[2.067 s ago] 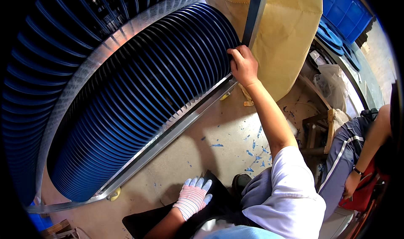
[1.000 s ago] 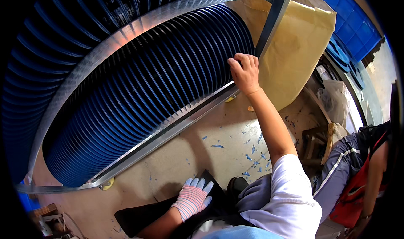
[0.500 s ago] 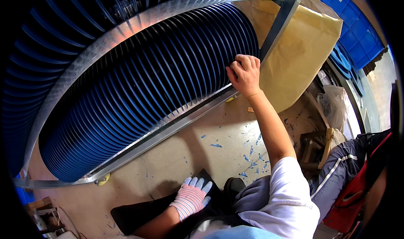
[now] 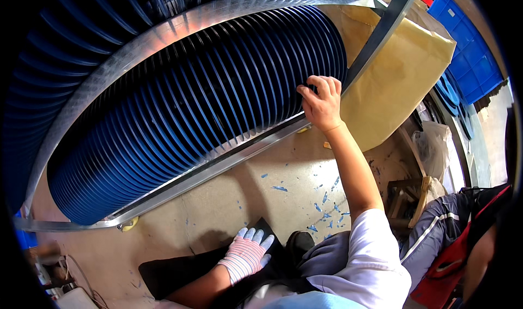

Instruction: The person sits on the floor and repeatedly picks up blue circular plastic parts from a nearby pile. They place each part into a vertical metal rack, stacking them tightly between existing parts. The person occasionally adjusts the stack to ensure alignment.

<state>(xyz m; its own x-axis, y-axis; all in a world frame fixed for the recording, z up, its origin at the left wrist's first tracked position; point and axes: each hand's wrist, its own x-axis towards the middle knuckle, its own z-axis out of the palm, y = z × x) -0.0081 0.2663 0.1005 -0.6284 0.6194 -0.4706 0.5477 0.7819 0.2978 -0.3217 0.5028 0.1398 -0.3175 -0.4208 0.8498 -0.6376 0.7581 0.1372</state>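
A long row of thin blue rings (image 4: 180,99) lies in a metal rack, curving from the lower left to the upper right. My bare right hand (image 4: 322,99) is at the near right end of the row. Its thumb and fingers are bent in a pinch against the edge of a ring; the fingertips are partly hidden. My left hand (image 4: 248,254), in a striped glove with pale blue fingertips, rests flat on dark material (image 4: 182,273) over my leg. Its fingers are slightly spread and hold nothing.
The rack's metal rail (image 4: 212,167) runs below the rings. More blue rings (image 4: 60,75) stand beyond its curved bar. To the right are a large tan paper sack (image 4: 400,83), a blue crate (image 4: 468,50) and a seated person's leg (image 4: 436,222). Blue scraps (image 4: 321,211) litter the floor.
The view has shifted slightly. My right hand stays at the right end of the rings, its fingers a little less tightly curled. The left hand has hardly moved.
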